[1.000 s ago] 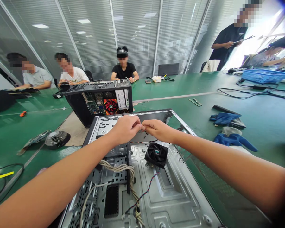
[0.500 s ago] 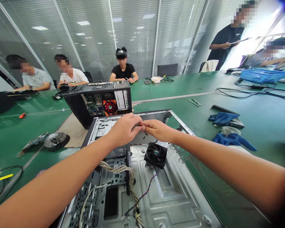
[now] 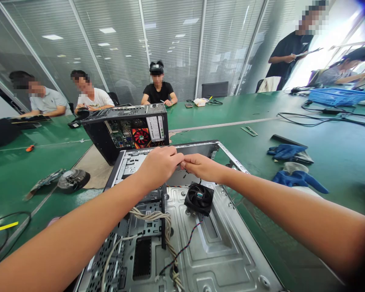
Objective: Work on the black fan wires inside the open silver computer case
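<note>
Over the far part of an opened computer case, my left hand and my right hand meet at the fingertips. Both have their fingers pressed together in a pinch; anything between them is too small or too hidden to name. Just below my right hand, a black cooling fan lies on the bare metal floor of the case, its thin twisted cable trailing toward me. A bundle of beige wires runs down the case beside a metal drive bracket.
Behind my hands a second computer tower stands with its side open. Blue work gloves lie at right, near black cables and a blue basket. A round metal part sits at left. Several people are around the table.
The fingers of my left hand have curled in closer against my right fingertips. The case, the fan and the cables stay where they were.
</note>
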Demonstrator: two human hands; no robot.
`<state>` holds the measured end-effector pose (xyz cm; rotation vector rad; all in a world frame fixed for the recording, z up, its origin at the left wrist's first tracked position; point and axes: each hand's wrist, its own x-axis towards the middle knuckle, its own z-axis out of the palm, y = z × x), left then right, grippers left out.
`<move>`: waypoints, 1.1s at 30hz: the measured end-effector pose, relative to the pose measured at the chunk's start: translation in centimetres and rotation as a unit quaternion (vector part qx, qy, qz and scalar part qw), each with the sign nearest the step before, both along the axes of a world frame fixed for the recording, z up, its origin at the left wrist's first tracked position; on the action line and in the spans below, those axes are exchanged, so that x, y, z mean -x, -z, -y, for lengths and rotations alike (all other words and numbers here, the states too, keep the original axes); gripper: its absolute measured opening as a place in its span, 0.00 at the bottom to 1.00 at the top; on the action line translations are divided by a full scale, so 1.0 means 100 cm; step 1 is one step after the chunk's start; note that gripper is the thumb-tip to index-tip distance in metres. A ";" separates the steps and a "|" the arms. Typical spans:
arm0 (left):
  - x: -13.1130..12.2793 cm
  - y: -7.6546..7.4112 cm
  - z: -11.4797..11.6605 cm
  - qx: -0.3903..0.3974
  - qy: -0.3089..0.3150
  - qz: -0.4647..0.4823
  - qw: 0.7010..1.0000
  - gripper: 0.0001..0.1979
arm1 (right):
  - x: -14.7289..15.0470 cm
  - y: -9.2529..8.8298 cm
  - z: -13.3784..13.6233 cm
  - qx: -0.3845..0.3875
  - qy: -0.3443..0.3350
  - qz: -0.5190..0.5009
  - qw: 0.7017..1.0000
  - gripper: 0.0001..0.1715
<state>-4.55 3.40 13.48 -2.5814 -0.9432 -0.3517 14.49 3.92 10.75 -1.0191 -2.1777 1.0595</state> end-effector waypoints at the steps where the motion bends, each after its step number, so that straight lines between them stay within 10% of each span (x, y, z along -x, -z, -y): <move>1: 0.000 0.000 0.001 -0.008 -0.001 -0.008 1.000 0.08 | 0.000 0.000 0.000 0.003 0.001 -0.002 1.000 0.11; 21: 0.002 0.002 -0.006 0.153 -0.049 0.066 0.985 0.08 | -0.001 0.003 -0.002 0.156 0.019 -0.029 0.987 0.13; 33: 0.001 0.006 -0.007 0.238 -0.055 0.173 0.954 0.10 | 0.000 -0.001 -0.002 -0.019 0.042 0.068 0.997 0.12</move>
